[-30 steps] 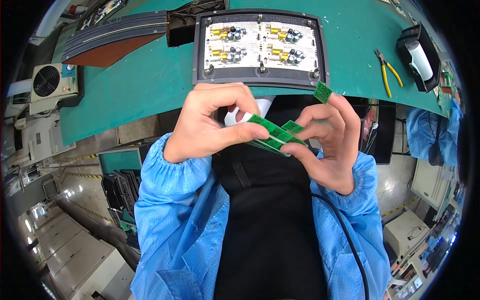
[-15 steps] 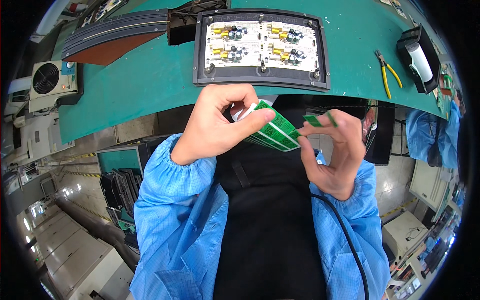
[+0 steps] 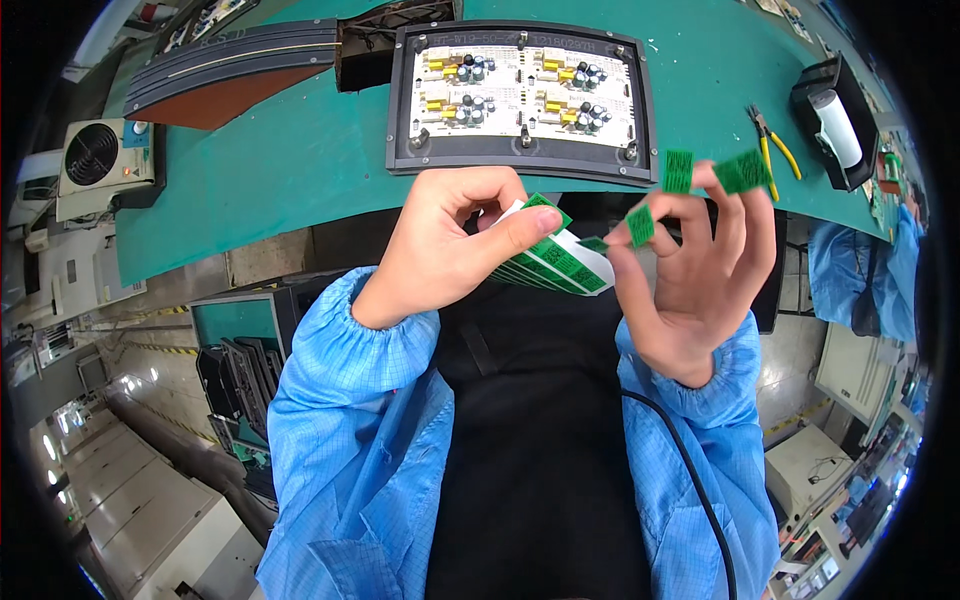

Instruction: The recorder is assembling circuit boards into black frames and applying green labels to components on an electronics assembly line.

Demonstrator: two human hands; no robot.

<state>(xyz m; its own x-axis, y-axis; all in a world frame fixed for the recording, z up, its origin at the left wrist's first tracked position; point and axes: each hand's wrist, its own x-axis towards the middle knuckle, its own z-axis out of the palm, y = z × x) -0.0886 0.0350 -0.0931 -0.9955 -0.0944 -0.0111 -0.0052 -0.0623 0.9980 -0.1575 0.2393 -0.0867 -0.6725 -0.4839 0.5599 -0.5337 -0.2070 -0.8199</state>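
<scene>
My left hand point(image 3: 450, 240) is closed on a white-backed sheet of green stickers point(image 3: 548, 262), thumb on top and fingers behind. The stickers sit in rows with dark print, and white backing shows bare along the upper edge. Beside the sheet's right corner, my right hand point(image 3: 690, 270) has its thumb and index finger close together at a small green sticker point(image 3: 593, 243). More green stickers cling to its fingertips: one point(image 3: 640, 227) on the index finger, another point(image 3: 678, 171) further up, and a larger patch point(image 3: 742, 171) at the raised outer fingers.
Beyond my hands, a black frame point(image 3: 640, 165) on the green bench point(image 3: 260, 190) holds white circuit boards point(image 3: 525, 95). Yellow-handled cutters point(image 3: 775, 150) and a black holder with a white roll point(image 3: 836, 128) lie right. A fan unit point(image 3: 95, 160) stands left.
My right hand has moved up and right, its fingers spreading and showing more stickers on their tips. At the sheet's upper right, a strip of white backing is now bare.
</scene>
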